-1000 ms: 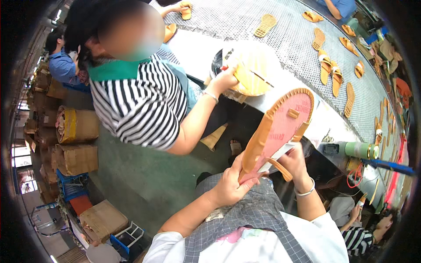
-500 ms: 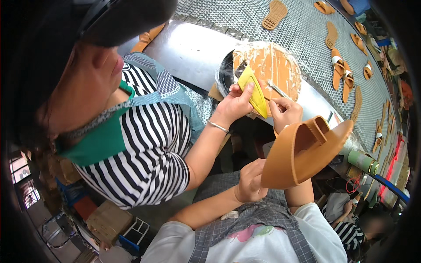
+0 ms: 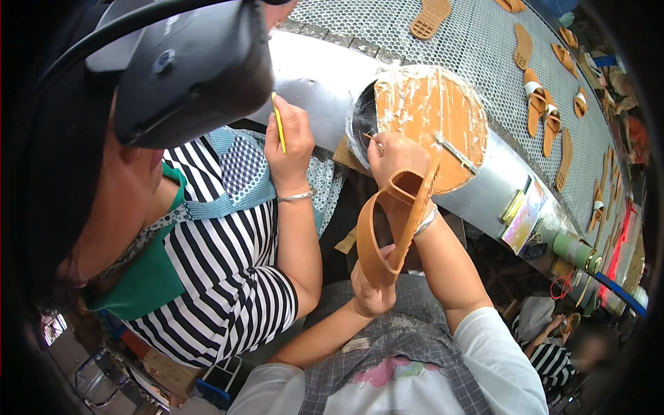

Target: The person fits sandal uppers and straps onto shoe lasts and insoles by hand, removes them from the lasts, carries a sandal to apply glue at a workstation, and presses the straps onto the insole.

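Note:
In my left hand (image 3: 374,289) is a tan slide sandal (image 3: 374,243), gripped low on its wide strap and turned nearly edge-on, sole to the right. Beyond it, my right hand (image 3: 400,160) reaches over the dark opening (image 3: 362,114) at the left of a round plastic-wrapped tub. The fingers are closed around a thin brown stick (image 3: 373,140), of which only a short end shows. A tan, white-smeared board (image 3: 415,97) covers most of the tub. The sandal partly hides my right wrist.
Close on my left, a co-worker's hand (image 3: 290,149) holds a thin yellow piece (image 3: 279,123). Behind the tub runs a perforated conveyor (image 3: 477,62) with tan soles and sandals (image 3: 534,104). A metal ledge (image 3: 311,69) borders it. A green cylinder (image 3: 571,252) stands to the right.
My right hand has moved left to the tub's dark opening. The sandal has shifted left and turned edge-on. The co-worker's hand has drawn the yellow piece left, away from the tub.

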Demonstrator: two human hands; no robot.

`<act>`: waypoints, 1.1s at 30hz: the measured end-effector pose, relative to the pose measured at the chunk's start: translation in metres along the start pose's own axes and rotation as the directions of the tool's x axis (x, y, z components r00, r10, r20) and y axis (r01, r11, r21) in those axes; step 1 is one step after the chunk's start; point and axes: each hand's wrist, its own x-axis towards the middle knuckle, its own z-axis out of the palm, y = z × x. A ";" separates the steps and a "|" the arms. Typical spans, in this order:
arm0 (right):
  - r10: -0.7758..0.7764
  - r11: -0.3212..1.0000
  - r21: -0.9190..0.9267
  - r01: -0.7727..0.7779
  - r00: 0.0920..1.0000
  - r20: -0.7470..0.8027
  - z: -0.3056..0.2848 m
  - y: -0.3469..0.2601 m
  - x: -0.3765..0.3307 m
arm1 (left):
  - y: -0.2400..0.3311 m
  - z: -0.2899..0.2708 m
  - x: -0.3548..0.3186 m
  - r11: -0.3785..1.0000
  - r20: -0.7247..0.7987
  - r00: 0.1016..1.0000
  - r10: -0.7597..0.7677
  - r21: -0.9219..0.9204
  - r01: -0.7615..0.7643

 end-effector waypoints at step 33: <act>0.152 0.177 0.797 -0.577 0.816 0.558 -0.089 0.091 -0.002 | 0.045 -0.027 0.002 0.852 0.575 0.797 -0.186 -0.310 0.422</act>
